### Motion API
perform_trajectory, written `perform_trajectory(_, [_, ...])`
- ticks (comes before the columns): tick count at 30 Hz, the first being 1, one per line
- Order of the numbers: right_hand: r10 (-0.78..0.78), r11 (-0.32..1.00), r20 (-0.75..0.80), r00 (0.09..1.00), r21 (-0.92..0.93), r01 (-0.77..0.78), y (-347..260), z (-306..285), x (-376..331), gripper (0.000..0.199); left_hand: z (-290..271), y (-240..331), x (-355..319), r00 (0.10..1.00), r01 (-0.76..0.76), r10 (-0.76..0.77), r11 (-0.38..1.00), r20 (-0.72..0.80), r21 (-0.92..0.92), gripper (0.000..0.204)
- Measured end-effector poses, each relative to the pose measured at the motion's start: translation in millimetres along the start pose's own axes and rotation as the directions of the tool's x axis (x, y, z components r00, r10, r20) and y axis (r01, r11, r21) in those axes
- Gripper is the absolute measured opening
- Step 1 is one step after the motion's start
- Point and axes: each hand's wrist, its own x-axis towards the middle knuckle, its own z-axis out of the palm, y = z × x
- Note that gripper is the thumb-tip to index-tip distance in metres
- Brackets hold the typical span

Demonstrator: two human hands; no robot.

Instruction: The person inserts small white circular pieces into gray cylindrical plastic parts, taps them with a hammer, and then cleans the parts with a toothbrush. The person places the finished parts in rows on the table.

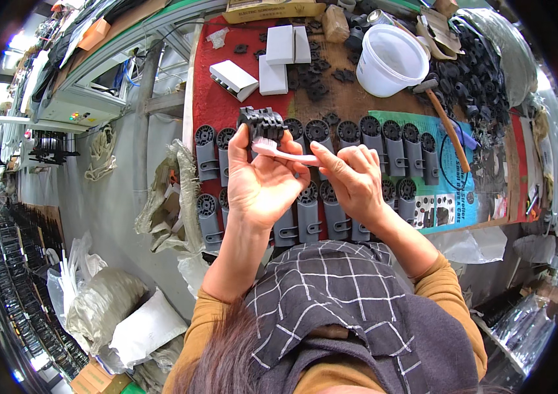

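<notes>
Head view, looking down: the left hand (259, 180) is raised over the surface (239, 105), its grip closed around a small black plastic part (262, 123) pinched at the fingertips. The right hand (351, 174) has its fingers wrapped on the handle of a pink toothbrush (285, 153), bristle head touching the part's underside. I'd judge the part light, rigid and ribbed, so not slippery, best held by its side edges as here; the brush is thin and a bit springy, best taken mid-handle. Below the hands, rows of grey moulded pieces (384, 148) with round black wheels lie on the surface, white boxes (279, 56) and a white bucket (390, 59) farther back. Left of it, a workshop floor with sacks (105, 299) and racks
</notes>
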Motion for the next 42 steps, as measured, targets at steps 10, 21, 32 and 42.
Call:
perform_trajectory(10, [0.095, 0.994, -0.120, 0.988, 0.060, -0.088, 37.7, -3.4, -0.5, 0.043, -37.7, 22.8, 6.1, 0.998, -0.063, 0.063, 0.998, 0.004, -0.017, 0.045])
perform_trajectory(21, [0.429, 0.563, -0.091, 0.899, -0.751, -0.344, 211.3, -42.1, 80.0, 0.027, -167.6, 65.3, -51.4, 0.824, -0.437, 0.539, 0.801, -0.175, 0.409, 0.021])
perform_trajectory(32, [0.217, 0.298, 0.851, 0.478, 0.408, -0.863, -51.9, 123.6, 54.1, 0.020, -169.8, 73.4, -50.1, 0.930, -0.368, 0.336, 0.840, 0.151, 0.398, 0.035])
perform_trajectory(42, [0.496, 0.620, 0.626, 0.601, 0.229, -0.751, -19.2, 214.2, 56.6, 0.022, -219.2, 110.6, -68.6, 0.898, -0.409, 0.440, 0.843, -0.009, 0.350, 0.031])
